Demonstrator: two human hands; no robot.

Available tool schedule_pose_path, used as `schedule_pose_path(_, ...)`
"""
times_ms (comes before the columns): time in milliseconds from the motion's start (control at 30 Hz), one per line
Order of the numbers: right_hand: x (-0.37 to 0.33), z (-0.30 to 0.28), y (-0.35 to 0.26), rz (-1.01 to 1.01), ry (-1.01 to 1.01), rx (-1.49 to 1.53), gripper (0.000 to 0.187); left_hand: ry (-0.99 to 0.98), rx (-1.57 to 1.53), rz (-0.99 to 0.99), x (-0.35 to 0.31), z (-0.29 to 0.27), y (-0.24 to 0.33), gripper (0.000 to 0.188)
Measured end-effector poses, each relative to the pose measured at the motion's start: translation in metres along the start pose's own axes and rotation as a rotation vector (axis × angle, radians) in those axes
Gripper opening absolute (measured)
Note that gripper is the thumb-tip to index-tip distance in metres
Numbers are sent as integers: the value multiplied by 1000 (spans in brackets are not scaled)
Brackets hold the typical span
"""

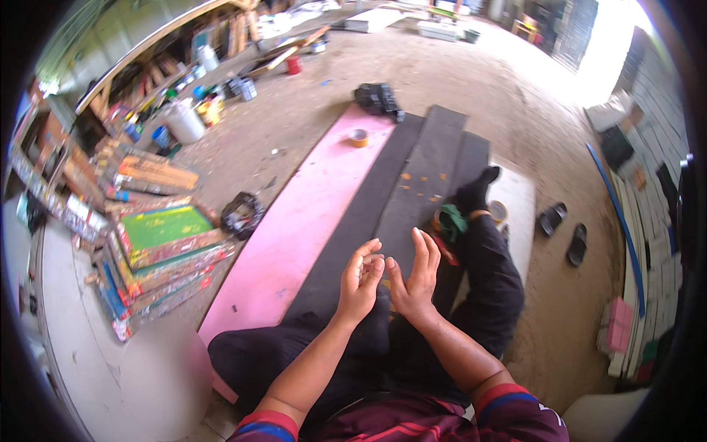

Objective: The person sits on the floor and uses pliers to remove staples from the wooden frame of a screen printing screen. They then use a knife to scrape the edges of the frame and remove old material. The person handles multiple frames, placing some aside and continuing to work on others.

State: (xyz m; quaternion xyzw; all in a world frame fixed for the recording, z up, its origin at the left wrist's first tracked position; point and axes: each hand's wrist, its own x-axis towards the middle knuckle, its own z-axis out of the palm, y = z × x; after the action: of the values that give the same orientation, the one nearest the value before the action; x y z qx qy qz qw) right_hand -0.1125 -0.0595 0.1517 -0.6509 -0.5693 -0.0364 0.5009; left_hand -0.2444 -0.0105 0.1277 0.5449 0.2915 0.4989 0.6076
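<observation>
My two hands are raised close together over my lap, palms turned toward each other. My left hand (361,286) is open, its fingers bent and the thumb held up; nothing shows in it. My right hand (414,283) is open too, with fingers stretched upward and the thumb apart. Beneath them lie long dark boards (423,158) beside a pink board (294,228). By my outstretched leg, a crumpled green cloth (451,222) sits on the boards, near a roll of tape (498,212).
Another tape roll (358,138) and a black plastic bag (379,101) rest at the boards' far end. Stacked paint-stained frames (166,232) and a black bag (241,215) stand left. Black sandals (552,218) lie right, near a blue pole (622,228). A white container (184,122) is further back.
</observation>
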Motion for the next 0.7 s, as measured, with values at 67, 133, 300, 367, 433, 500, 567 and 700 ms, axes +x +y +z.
schedule_pose_path(67, 7, 42, -21, -57, -66, 57, 70, 101, 19, 32, 4, -43, -4, 49)
schedule_pose_path(133, 10, 85, -43, -103, -141, 98, 71, 217, 24, 68, 7, -84, -1, 47)
schedule_pose_path(300, 12, 183, -101, -220, -348, 235, 69, 536, -16, 47, 12, -196, 0, 43)
schedule_pose_path(367, 13, 221, -124, -267, -482, 321, 59, 707, 28, 115, 16, -254, -10, 43)
schedule_pose_path(433, 19, 260, -146, -307, -607, 390, 49, 864, 44, 159, 24, -310, -8, 44)
schedule_pose_path(500, 19, 304, -165, -381, -651, 414, 44, 994, -2, 239, 25, -363, -7, 53)
schedule_pose_path(567, 22, 343, -177, -427, -725, 441, 44, 1090, -56, 240, 30, -389, 10, 63)
schedule_pose_path(700, 25, 415, -202, -436, -919, 506, 46, 1145, -107, 316, 23, -423, 11, 81)
